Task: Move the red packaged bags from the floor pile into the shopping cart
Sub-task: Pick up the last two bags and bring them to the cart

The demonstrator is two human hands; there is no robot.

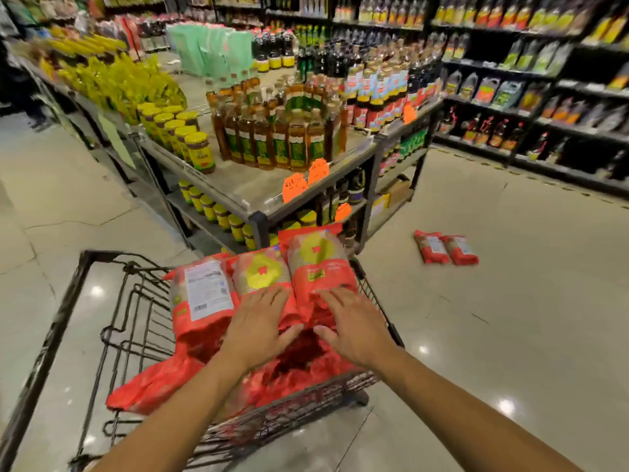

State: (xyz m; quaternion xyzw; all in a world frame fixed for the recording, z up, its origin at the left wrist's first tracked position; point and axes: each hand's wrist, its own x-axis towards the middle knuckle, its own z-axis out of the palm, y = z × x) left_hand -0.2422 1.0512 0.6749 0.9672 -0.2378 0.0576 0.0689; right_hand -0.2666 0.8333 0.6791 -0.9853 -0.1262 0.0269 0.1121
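Several red packaged bags fill the right half of the black wire shopping cart (71,301). Three stand upright at the far end: one shows its white label (204,294), one a yellow circle (262,270), and the right bag (320,260) stands tallest. My left hand (258,327) lies flat with spread fingers on the middle bag. My right hand (354,327) rests flat on the lower part of the right bag. Neither hand is closed around a bag. Two more red bags (446,248) lie side by side on the floor to the right, beyond the cart.
A metal display table (252,195) with oil bottles and yellow-lidded jars stands right behind the cart. Orange price tags (294,187) hang from its edge. Shelves of bottles (531,97) line the right wall. Glossy tiled floor (510,301) spreads between the cart and those shelves.
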